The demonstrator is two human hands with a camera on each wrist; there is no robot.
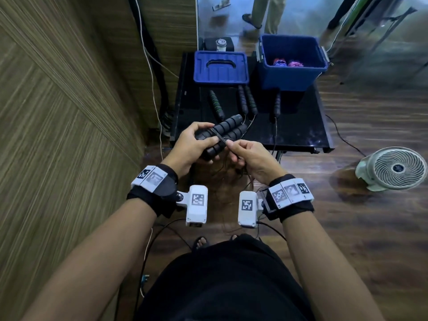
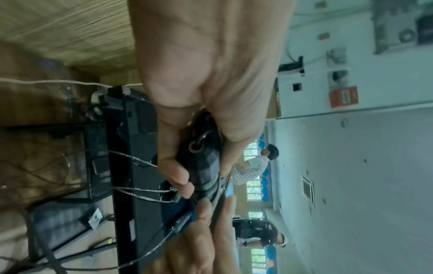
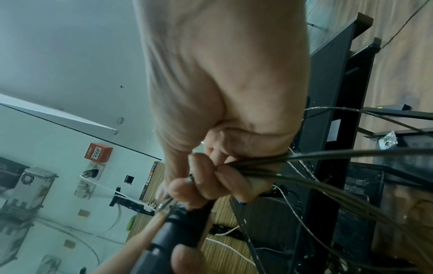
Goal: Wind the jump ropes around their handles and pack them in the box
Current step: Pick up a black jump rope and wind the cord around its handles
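My left hand (image 1: 196,144) grips a pair of black ribbed jump rope handles (image 1: 228,128) side by side, above the near edge of the black table (image 1: 298,135). The handle ends (image 2: 201,153) show between its thumb and fingers. My right hand (image 1: 245,154) pinches several strands of thin dark rope (image 3: 328,157) and draws them across the handles. The loose rope hangs down below my hands. The open blue box (image 1: 293,61) stands at the back right of the table, with two wound ropes (image 1: 288,63) inside.
The blue lid (image 1: 220,68) lies at the back left of the table. Several more handles (image 1: 245,100) lie on the table, a green-banded one (image 1: 216,104) among them. A white fan (image 1: 393,167) sits on the floor to the right. Cables run down the wooden wall on the left.
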